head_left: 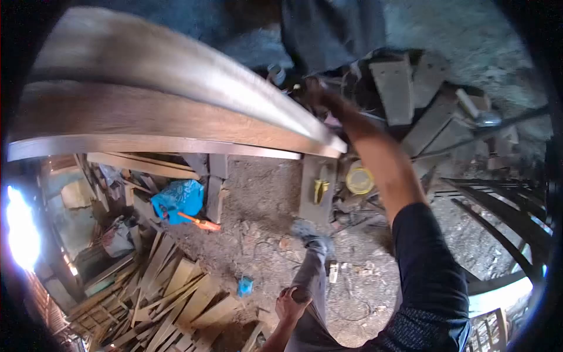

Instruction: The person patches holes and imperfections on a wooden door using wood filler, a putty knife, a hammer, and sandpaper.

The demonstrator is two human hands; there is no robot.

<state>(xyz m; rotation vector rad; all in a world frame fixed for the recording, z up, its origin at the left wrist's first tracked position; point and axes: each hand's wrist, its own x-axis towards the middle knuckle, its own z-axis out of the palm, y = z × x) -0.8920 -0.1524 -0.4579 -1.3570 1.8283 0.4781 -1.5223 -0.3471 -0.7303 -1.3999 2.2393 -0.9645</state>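
My left hand (292, 304) rests on the knee of my grey trousers (309, 276), fingers spread over the cloth and holding nothing. My right arm is stretched far forward, past the end of a long wooden workbench or beam (176, 120). At its end my right hand (315, 92) is among dark clutter, dim and smeared, so its fingers and anything in them cannot be made out. Close to it stands a small round container (276, 74). Several wooden boards (392, 88) lean to the right of the hand.
A yellow-handled tool (321, 190) lies on a board near a yellow-rimmed round container (359, 179). On the left are a blue bag (180, 200), an orange-handled tool (202, 223) and a heap of scrap wood (170, 293). Dark curved bars (498, 217) stand at right.
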